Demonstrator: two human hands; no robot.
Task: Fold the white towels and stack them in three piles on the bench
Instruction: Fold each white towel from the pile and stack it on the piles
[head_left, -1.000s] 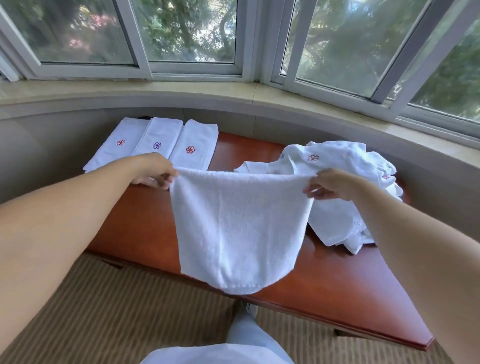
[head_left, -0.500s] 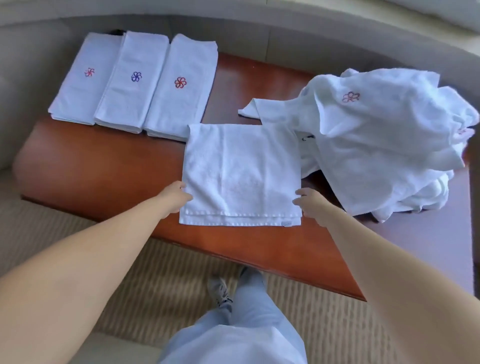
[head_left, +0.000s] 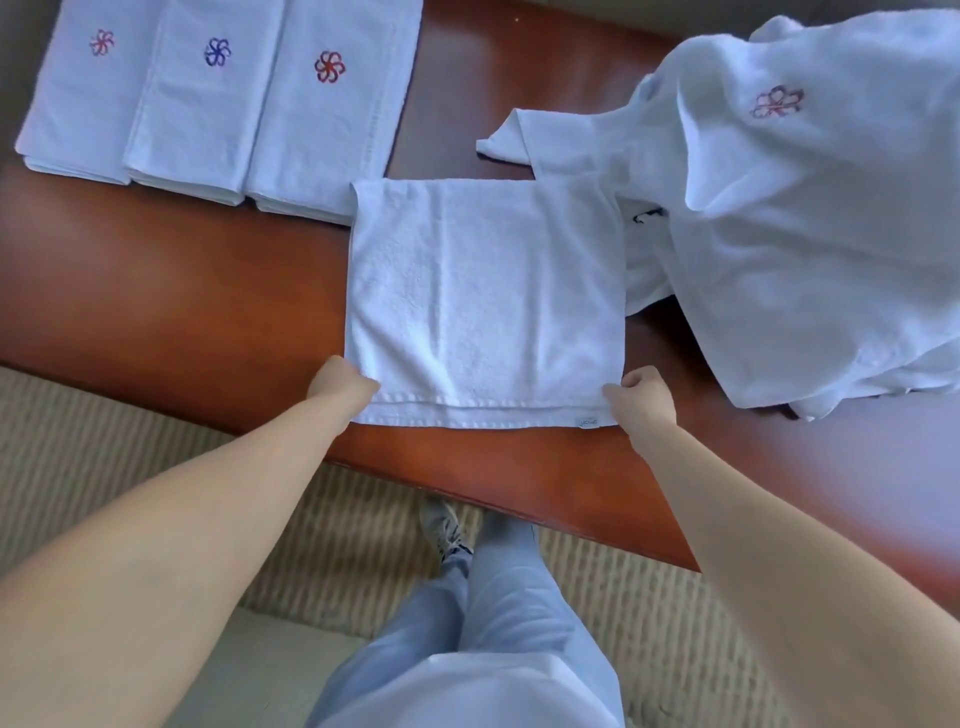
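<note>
A glossy red-brown wooden bench (head_left: 171, 291) stood on ribbed beige carpet (head_left: 104, 441). An unfolded towel heap (head_left: 810, 249) lay at its right; three folded stacks (head_left: 218, 109) sat far left. Between them, a half-folded towel (head_left: 483, 296) lay flat, its near corners pinched by the left hand (head_left: 340, 384) and right hand (head_left: 641, 397).

Cloth on polished wood

The towel (head_left: 485, 301) is white terry cloth, nubbly and matt, with a flat woven hem. The bench (head_left: 171, 291) is reddish-brown wood, smooth and glossy. The carpet (head_left: 119, 431) looks ribbed, beige and matt.
</note>
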